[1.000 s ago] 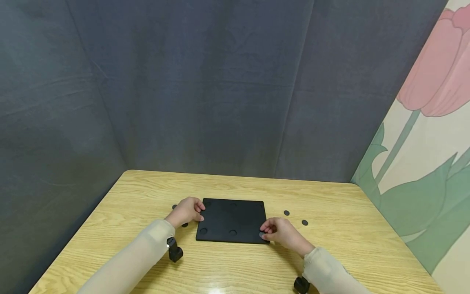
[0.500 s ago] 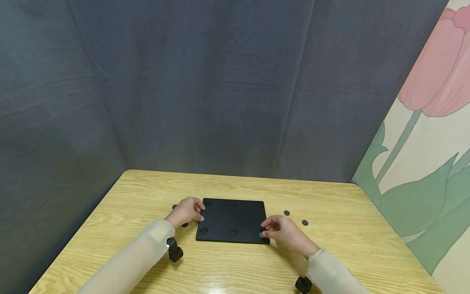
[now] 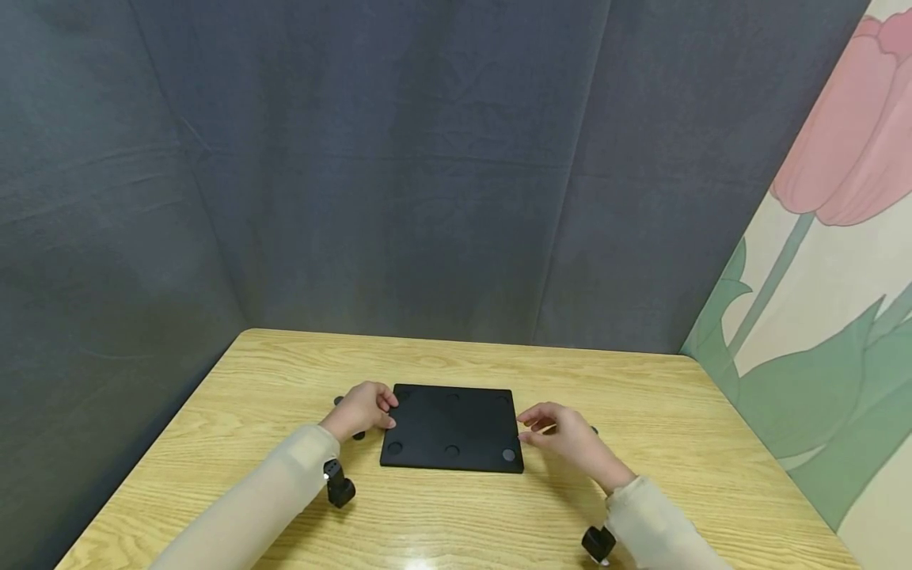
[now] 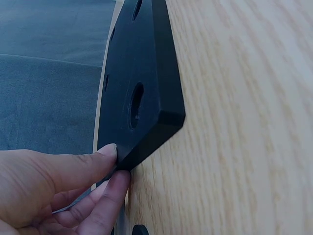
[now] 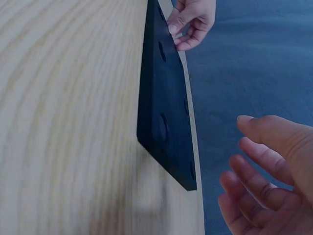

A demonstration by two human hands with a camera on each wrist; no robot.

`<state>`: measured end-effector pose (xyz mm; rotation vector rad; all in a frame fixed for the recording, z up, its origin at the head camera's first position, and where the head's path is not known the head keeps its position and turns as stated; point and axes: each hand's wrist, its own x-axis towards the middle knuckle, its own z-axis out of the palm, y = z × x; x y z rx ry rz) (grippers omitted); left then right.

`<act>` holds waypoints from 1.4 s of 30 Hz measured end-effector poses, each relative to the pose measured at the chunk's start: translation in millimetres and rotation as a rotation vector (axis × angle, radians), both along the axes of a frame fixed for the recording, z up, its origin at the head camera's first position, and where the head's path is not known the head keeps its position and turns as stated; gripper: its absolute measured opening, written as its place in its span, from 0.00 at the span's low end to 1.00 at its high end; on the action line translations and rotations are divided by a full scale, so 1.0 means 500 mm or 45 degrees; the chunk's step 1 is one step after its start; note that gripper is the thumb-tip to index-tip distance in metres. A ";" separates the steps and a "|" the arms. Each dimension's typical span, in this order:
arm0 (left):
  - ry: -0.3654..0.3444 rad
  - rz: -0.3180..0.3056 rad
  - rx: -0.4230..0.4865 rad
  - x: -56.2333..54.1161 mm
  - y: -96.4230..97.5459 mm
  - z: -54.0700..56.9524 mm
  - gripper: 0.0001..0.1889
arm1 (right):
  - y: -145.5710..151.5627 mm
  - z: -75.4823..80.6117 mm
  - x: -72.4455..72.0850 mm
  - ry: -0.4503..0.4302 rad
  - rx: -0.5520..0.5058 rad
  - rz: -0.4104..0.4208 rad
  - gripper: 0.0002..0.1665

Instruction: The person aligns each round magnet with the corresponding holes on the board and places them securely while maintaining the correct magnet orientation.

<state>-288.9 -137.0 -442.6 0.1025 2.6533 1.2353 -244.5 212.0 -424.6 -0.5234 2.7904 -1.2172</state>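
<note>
Black board point(image 3: 456, 427) lies flat on the desk point(image 3: 427, 522), its left edge clamped by the thumb and fingers of the left hand point(image 3: 362, 410). Over at the right edge, I have the right hand point(image 3: 563, 437) just beside the board, its fingers bent and spread apart, thumb clear of them. From my head view, a grey disc point(image 3: 509, 455) sits in the round recess at the board's near right corner; further recesses run along the near and far edges. Outward from there, two dark discs point(image 3: 359, 435) show partly behind the left wrist, and another dark disc point(image 3: 594, 429) peeks from behind the right hand. Each pale sleeve point(image 3: 274, 487) has a small black camera point(image 3: 340, 491) at the cuff. Beyond the desk I see a dark blue-grey curtain point(image 3: 399, 174) and, to the right, a painted tulip point(image 3: 834, 150).
</note>
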 end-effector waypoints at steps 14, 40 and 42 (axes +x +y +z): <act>-0.015 0.011 -0.010 -0.001 0.001 0.002 0.14 | 0.049 0.009 -0.014 0.049 -0.006 -0.146 0.16; -0.009 0.008 -0.008 -0.002 0.000 -0.001 0.13 | 0.175 -0.009 -0.030 0.087 0.001 -0.325 0.24; -0.010 0.009 -0.009 -0.002 0.000 -0.001 0.13 | 0.181 -0.013 -0.032 0.064 0.004 -0.335 0.24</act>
